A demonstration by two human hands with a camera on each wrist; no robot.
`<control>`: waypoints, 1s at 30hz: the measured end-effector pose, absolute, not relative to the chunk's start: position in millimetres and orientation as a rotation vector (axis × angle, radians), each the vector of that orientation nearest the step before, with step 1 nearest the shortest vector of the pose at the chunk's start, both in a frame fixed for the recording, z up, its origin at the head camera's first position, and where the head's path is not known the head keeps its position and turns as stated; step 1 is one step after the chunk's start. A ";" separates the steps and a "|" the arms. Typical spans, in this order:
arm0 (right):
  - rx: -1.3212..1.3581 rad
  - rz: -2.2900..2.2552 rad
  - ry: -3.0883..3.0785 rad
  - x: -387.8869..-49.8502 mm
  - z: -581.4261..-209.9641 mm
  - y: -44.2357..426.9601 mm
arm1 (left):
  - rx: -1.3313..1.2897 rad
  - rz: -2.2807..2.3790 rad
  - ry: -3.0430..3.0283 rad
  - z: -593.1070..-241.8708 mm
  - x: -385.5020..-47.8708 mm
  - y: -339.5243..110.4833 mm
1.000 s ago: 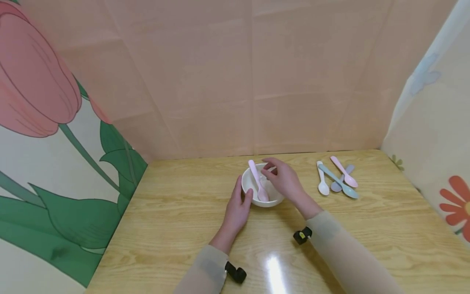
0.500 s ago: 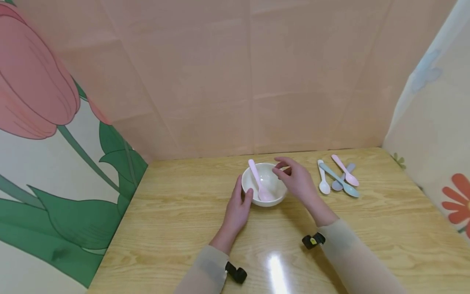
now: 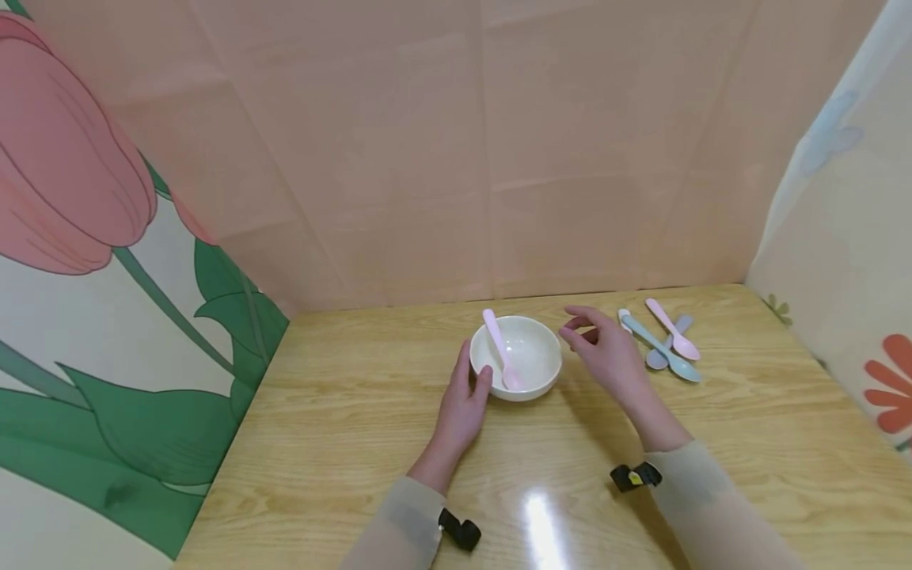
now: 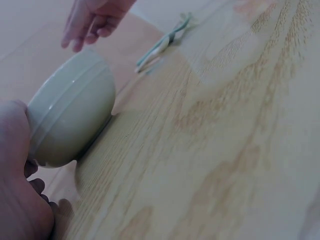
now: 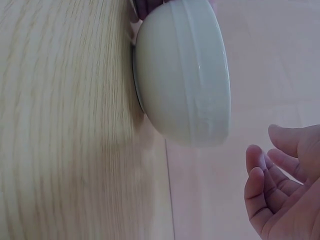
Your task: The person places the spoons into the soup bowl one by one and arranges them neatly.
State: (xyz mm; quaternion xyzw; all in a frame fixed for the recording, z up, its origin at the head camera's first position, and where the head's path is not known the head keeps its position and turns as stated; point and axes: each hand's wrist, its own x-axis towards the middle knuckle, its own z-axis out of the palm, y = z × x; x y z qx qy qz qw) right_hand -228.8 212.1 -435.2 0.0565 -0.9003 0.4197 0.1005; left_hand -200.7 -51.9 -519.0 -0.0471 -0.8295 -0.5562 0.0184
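Observation:
A white bowl (image 3: 534,358) stands on the table with a pink spoon (image 3: 503,348) leaning inside it, its handle over the far left rim. My left hand (image 3: 459,404) holds the bowl's left side, with the thumb at the near rim and the fingers around the outer wall. To the right of the bowl and apart from it, my right hand (image 3: 613,352) hangs above the table with loosely bent fingers and nothing between them. The right wrist view shows the right hand (image 5: 287,185) clear of the bowl (image 5: 185,75).
Right of the right hand lies a loose pile: a blue spoon (image 3: 659,348), another pink spoon (image 3: 673,329), a greyish-purple spoon (image 3: 657,360) and a white spoon (image 3: 624,314), partly hidden by the hand. A pink backdrop (image 3: 399,198) rises along the wooden table's (image 3: 321,427) far edge.
My right hand has moved right, from over the bowl to beside it near the loose spoons. The left hand, the bowl and the pink spoon in it have stayed in place.

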 end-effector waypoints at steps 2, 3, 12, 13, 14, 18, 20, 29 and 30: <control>0.168 1.243 -2.654 -227.8 -436.7 217.4 | -0.143 -1.732 -2.579 -518.9 -200.5 -51.6; 0.165 1.234 -2.653 -227.4 -437.5 219.8 | -0.141 -1.733 -2.580 -519.0 -200.5 -51.5; 0.091 1.187 -2.649 -225.0 -440.9 241.5 | -0.142 -1.734 -2.572 -521.2 -202.1 -50.6; 0.088 1.189 -2.649 -224.8 -440.7 243.6 | -0.141 -1.732 -2.572 -521.1 -202.1 -50.5; 0.087 1.192 -2.651 -224.4 -440.4 245.5 | -0.146 -1.733 -2.568 -521.4 -202.3 -50.5; 0.083 1.184 -2.656 -224.2 -440.0 253.3 | -0.153 -1.738 -2.569 -521.6 -202.1 -50.8; 0.088 1.167 -2.648 -224.5 -439.7 258.1 | -0.156 -1.739 -2.571 -521.9 -202.0 -51.2; 0.054 1.139 -2.642 -228.4 -441.9 286.3 | -0.156 -1.738 -2.568 -520.8 -201.6 -51.9; 0.046 1.141 -2.643 -229.3 -442.8 289.4 | -0.154 -1.738 -2.569 -520.6 -201.6 -52.0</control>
